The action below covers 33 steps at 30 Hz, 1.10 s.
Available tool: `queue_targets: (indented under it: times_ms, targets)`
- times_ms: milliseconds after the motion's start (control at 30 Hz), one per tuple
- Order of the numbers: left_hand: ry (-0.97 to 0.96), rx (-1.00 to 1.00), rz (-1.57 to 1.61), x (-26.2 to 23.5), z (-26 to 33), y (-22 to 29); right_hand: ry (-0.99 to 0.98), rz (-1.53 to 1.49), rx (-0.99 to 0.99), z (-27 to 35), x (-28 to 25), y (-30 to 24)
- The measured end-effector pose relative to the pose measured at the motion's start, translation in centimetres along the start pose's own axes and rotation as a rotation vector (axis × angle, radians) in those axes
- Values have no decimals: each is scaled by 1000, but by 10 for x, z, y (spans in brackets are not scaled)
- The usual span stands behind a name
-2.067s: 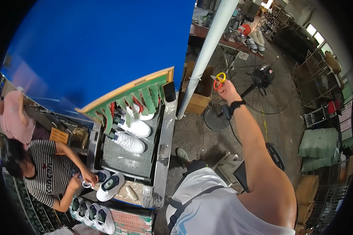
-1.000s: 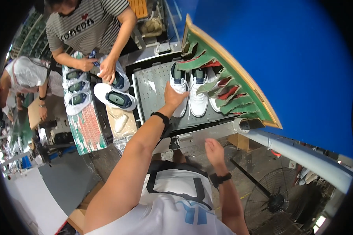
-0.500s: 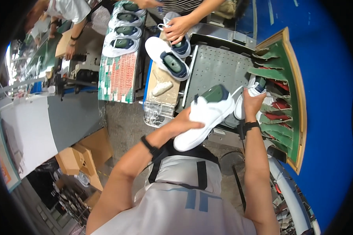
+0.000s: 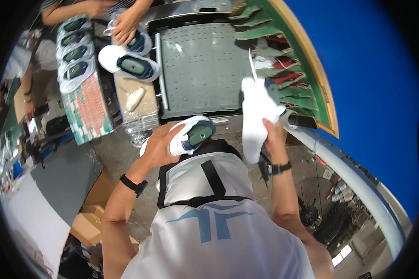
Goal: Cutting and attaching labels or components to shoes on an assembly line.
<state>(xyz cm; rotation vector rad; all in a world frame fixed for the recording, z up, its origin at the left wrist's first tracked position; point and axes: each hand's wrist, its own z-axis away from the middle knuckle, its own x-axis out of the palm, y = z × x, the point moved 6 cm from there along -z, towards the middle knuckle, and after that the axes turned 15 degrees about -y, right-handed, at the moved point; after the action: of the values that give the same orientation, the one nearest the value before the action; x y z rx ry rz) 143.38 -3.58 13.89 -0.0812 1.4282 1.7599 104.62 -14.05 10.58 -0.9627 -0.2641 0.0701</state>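
Observation:
My left hand (image 4: 159, 145) grips a white sneaker with a dark green insole (image 4: 191, 134), held close to my chest. My right hand (image 4: 271, 131) holds a second white sneaker (image 4: 256, 114) upright by its heel, sole facing me. Both hang just in front of the grey perforated metal tray (image 4: 200, 69), which has nothing lying on it. Green and red flaps (image 4: 284, 69) line the tray's right side.
Another person's hands (image 4: 125, 23) handle white sneakers (image 4: 130, 64) at the far side. More sneakers stand in a row (image 4: 74, 56) on a patterned box (image 4: 86, 109). A white pipe (image 4: 354, 181) runs to my right, cardboard boxes (image 4: 91, 214) lie at lower left, a blue wall (image 4: 372, 79) on the right.
Earlier my left hand reached to the pair on the tray; then both hands lifted the shoes off. Now each hand holds one sneaker, apart, and the tray is bare.

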Motion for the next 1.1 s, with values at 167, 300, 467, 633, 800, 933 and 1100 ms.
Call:
queue_targets:
  times_ms: [167,300,467,633,800,933,1100]
  targets:
    - [-180,64,-137,22,-18,-15,107,376,87,93,-29,35]
    - [-159,53,-76,28,-23,-13,254,158,67,127,-30,76]
    - [-183,53,-116,31,-29,-17,522,-81,-152,128,-15,98]
    - [-226,65,-174,33,-21,-18,792,-221,-339,74,21,93]
    - [-335,137,-151,33,-27,-29,1087,405,-284,12,22,91]
    - [-316,162,-71,41,-33,-41,1111,316,-335,9,18,95]
    - [-251,202,-102,43,-26,-44,705,-110,-276,45,56,127]
